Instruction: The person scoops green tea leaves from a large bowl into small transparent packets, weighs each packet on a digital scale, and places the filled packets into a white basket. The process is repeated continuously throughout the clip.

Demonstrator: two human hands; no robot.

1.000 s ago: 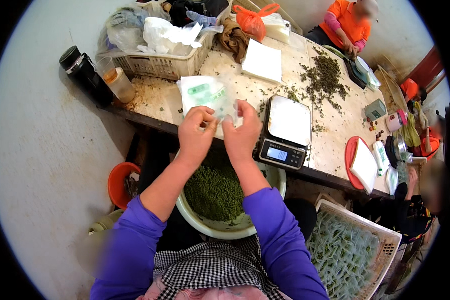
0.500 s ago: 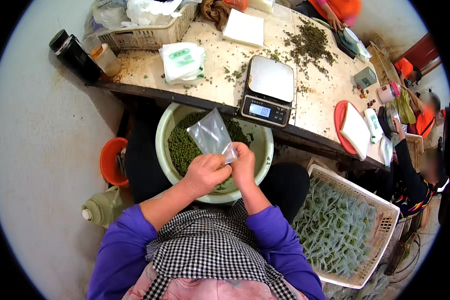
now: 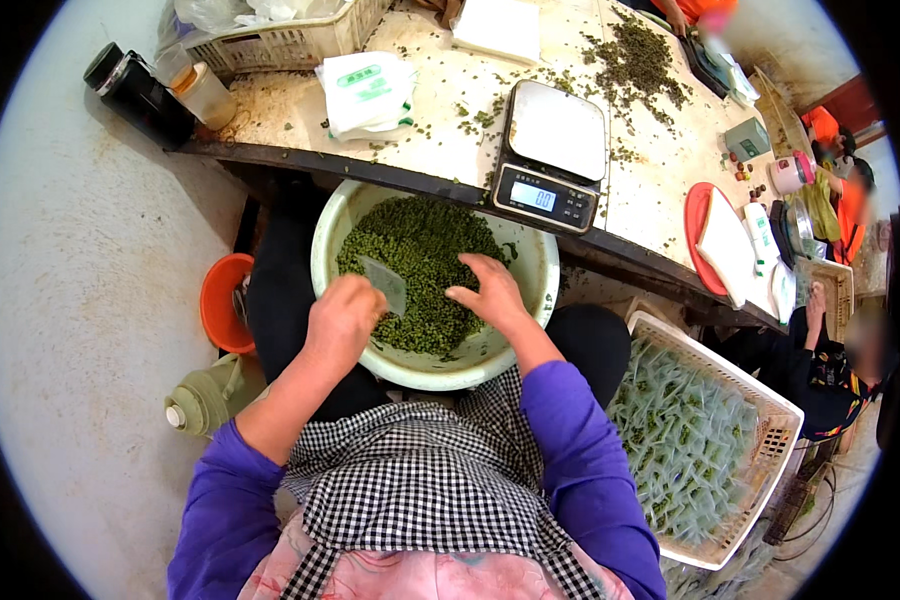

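Between my knees stands a pale green basin (image 3: 542,300) holding a heap of small round green berries (image 3: 425,235), like green peppercorns. A clear plastic bag (image 3: 386,285) hangs over the left part of the heap, pinched in the fingers of my left hand (image 3: 346,315). My right hand (image 3: 494,293) is over the right part of the heap, its thumb and fingers spread and nothing in them. Whether those fingertips touch the berries I cannot tell. On the table edge beyond the basin sits a digital scale (image 3: 558,130) with a bare pan.
Flat bags (image 3: 368,95) lie on the table left of the scale. A white crate (image 3: 785,425) of filled clear bags (image 3: 680,450) stands to my right. At left are a red bucket (image 3: 225,300), a green flask (image 3: 210,398) and a black thermos (image 3: 138,98). Other people work at right.
My hands have parted. The left moved left with the bag, which has dropped toward the berries; the right let go of it and opened over the heap.
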